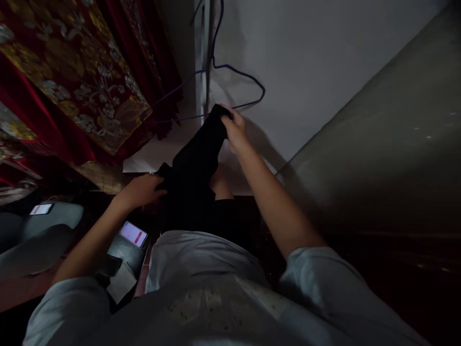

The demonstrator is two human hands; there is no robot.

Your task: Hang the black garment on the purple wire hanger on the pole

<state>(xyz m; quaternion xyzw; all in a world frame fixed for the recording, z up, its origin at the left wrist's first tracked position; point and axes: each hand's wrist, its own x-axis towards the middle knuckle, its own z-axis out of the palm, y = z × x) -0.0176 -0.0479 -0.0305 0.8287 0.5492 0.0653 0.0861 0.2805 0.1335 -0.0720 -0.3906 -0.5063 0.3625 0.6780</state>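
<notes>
A black cloth garment (196, 154) stretches between my two hands, over the bottom bar of a purple wire hanger (248, 74). My right hand (235, 126) grips its upper end next to that bar, thumb on the near side. Lower down on the left, my left hand (144, 190) has its fingers closed on the garment's other edge. The garment's exact kind does not show, and its lower part merges with dark clothing on my lap. The hanger hangs in front of a narrow metal upright (202, 53).
Red cloth with gold and silver embroidery (75, 62) hangs at upper left. A lit phone (133, 234) lies on a grey seat by my left forearm; another phone (41, 209) rests on a seat farther left. A pale wall (306, 57) rises behind the hanger.
</notes>
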